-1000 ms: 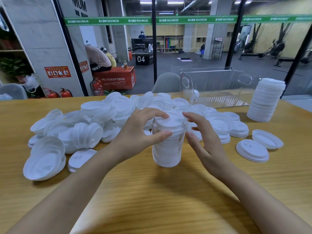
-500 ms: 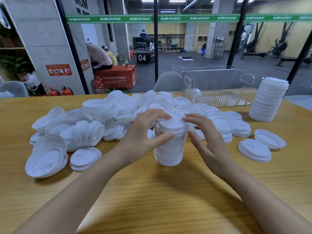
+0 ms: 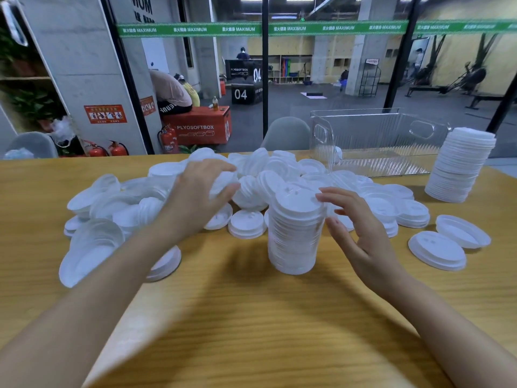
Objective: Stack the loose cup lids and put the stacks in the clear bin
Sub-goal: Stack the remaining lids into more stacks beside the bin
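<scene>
Plastic stack (image 3: 295, 233) looks light and slippery, best clasped round its sides; right hand (image 3: 361, 233), fingers slack, flanks it; whether left hand (image 3: 202, 191) grips anything, I cannot tell.

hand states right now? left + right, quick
left hand: thumb and fingers curled round a loose lid in the pile; view blurred.
right hand: open, fingers spread beside the lid stack, holding nothing.

White lids (image 3: 293, 233); clear ribbed bin (image 3: 375, 144); light wood-grain table (image 3: 251, 331); red box (image 3: 201, 127).
</scene>
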